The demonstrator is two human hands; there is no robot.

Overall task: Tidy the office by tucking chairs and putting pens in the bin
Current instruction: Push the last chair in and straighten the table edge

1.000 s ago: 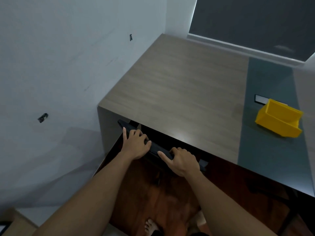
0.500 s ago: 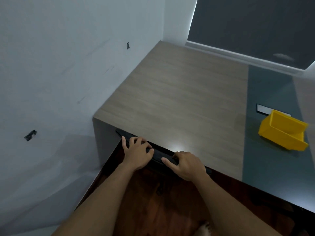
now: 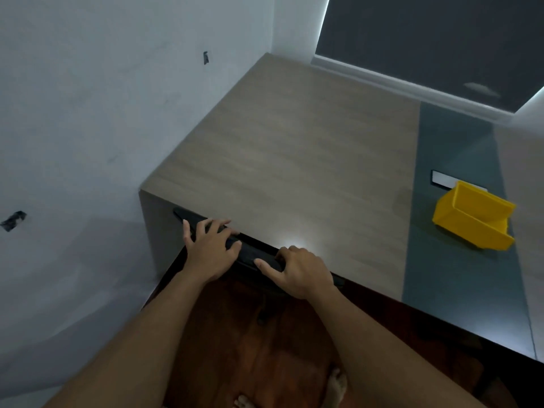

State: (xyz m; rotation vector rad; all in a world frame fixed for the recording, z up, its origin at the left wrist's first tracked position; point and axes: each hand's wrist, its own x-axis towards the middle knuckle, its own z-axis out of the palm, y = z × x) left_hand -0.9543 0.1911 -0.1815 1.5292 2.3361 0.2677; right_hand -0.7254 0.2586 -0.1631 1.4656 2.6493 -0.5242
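Gripping the black chair back [image 3: 250,254], both hands sit side by side at the desk's near edge. Left hand [image 3: 210,251]: palm flat on top of the backrest, fingers spread w/ tips up against the desk [image 3: 294,148] edge, thumb out to the left. Right hand [image 3: 300,272]: fingers curled over the far side of the backrest, thumb stretched along its near face, so wrapped around the bar. Chair back is a thin, long, matte black strip running diagonally along the desk lip, mostly under the overhang; seat & legs hidden in the dark below.

Around: yellow plastic bin [image 3: 474,219], open-topped w/ a sloped cut-out front, sits well to the right on the grey-green strip [image 3: 453,172] of the desktop. Just behind it, touching or nearly so, a flat white rectangular plate w/ dark border [image 3: 441,181]. Can't make out any pens.

Edges/room: desk's left side sits near the pale wall [image 3: 88,113], narrow gap between. Far edge meets a white sill under a dark window blind [image 3: 426,39]. Wood part of the desktop is bare, w/ a bright light spot right by the right hand. Nothing between the hands & the bin except open desktop.

Materials: desktop is grey-brown wood-grain laminate, smooth, slight sheen; strip is flat matte. Floor [image 3: 265,348] is reddish-brown wood, dim. Wall is matte w/ two small dark marks. Bare toes [image 3: 335,384] visible at bottom of view.
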